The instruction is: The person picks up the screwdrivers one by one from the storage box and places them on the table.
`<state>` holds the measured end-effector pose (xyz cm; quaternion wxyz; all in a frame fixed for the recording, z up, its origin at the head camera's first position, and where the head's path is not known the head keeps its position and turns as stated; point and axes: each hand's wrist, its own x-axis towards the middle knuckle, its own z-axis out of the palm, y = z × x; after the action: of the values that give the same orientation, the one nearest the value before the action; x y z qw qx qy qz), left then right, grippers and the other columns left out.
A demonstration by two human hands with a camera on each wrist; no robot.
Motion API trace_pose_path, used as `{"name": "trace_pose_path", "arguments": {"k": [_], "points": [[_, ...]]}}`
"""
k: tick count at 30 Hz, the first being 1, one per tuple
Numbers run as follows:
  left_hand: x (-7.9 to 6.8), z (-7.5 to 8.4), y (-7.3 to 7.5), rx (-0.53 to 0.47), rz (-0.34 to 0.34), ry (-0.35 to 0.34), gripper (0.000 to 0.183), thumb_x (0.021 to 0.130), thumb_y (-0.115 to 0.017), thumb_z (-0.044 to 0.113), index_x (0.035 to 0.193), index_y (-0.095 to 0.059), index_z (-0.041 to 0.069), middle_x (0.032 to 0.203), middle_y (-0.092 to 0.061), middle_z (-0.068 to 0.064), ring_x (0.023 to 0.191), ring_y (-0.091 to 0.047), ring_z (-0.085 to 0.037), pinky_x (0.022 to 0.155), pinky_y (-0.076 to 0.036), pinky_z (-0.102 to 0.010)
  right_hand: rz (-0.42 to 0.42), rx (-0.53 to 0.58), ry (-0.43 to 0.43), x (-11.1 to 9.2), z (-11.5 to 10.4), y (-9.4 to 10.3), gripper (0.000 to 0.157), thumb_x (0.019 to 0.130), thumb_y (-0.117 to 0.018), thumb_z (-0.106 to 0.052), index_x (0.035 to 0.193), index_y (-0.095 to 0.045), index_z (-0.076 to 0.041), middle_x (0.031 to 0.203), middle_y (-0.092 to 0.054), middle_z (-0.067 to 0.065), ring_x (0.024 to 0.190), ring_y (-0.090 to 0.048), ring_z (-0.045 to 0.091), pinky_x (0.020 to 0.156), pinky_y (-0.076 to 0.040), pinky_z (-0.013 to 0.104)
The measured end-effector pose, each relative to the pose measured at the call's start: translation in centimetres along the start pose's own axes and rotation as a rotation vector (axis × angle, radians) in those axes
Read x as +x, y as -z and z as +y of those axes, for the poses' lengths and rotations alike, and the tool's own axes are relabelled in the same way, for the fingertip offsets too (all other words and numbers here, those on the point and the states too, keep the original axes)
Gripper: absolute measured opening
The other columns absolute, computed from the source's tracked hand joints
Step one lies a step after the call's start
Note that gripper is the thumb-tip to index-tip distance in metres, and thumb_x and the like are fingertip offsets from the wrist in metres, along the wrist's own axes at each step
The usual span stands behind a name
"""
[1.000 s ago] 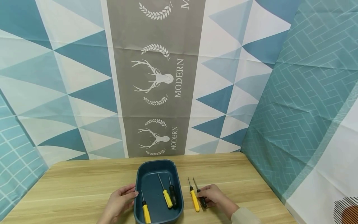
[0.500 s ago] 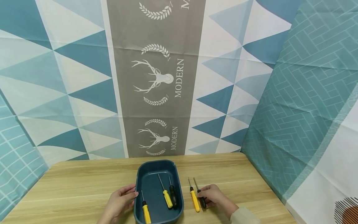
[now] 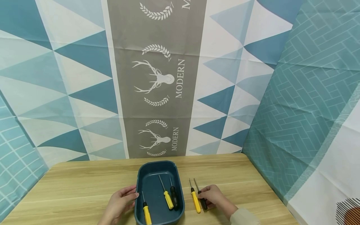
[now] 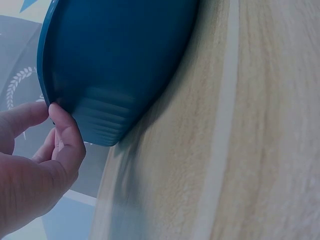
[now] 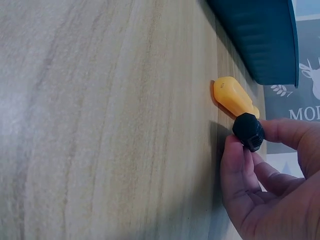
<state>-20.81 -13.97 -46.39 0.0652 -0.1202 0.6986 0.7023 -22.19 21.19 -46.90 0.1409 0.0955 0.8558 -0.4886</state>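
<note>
A dark blue box point(image 3: 153, 192) stands on the table, and my left hand point(image 3: 119, 201) pinches its left rim between thumb and finger. The left wrist view shows that pinch on the box's edge point(image 4: 110, 55). To the right of the box, my right hand point(image 3: 215, 197) holds the handle of a black screwdriver point(image 3: 203, 205) in its fingers, shaft pointing away from me. Close beside it on the table lies an orange-yellow screwdriver point(image 3: 196, 201). In the right wrist view, the black handle end point(image 5: 247, 131) sits between thumb and fingers.
Inside the box lie a yellow screwdriver point(image 3: 147, 214) at the left, and another yellow screwdriver point(image 3: 168, 200) next to a black screwdriver point(image 3: 174, 198) at the right. A patterned cloth point(image 3: 157, 93) hangs behind the wooden table point(image 3: 92, 181).
The black screwdriver in my right hand shifts only very slightly, its tip swinging a little right and then back left. The left hand and the box stay put.
</note>
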Motion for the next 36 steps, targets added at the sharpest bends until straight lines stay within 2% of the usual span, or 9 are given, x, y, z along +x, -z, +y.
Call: {"name": "trace_pose_path", "arguments": {"k": [12,36], "points": [[-0.03,0.13,-0.05,-0.003,-0.002,0.006,0.056,0.082,-0.069,0.008,0.131,-0.046,-0.008,0.119,-0.059,-0.021,0.086,-0.063,-0.016,0.069,-0.054,-0.033,0.001,-0.019,0.004,0.12,0.05,-0.07,0.031,0.082,-0.069,-0.018,0.106,-0.063,0.001,0.086,-0.064,0.007,0.067,-0.059,0.017,0.055,-0.051,0.030],[0.02,0.07,0.00,0.000,-0.004,0.004,0.058,0.081,-0.070,0.009,0.131,-0.046,-0.007,0.116,-0.061,-0.016,0.086,-0.062,-0.015,0.069,-0.054,-0.032,0.027,-0.019,-0.007,0.33,0.25,0.00,0.030,0.082,-0.070,-0.017,0.104,-0.063,0.001,0.085,-0.064,0.007,0.065,-0.059,0.016,0.054,-0.051,0.030]]}}
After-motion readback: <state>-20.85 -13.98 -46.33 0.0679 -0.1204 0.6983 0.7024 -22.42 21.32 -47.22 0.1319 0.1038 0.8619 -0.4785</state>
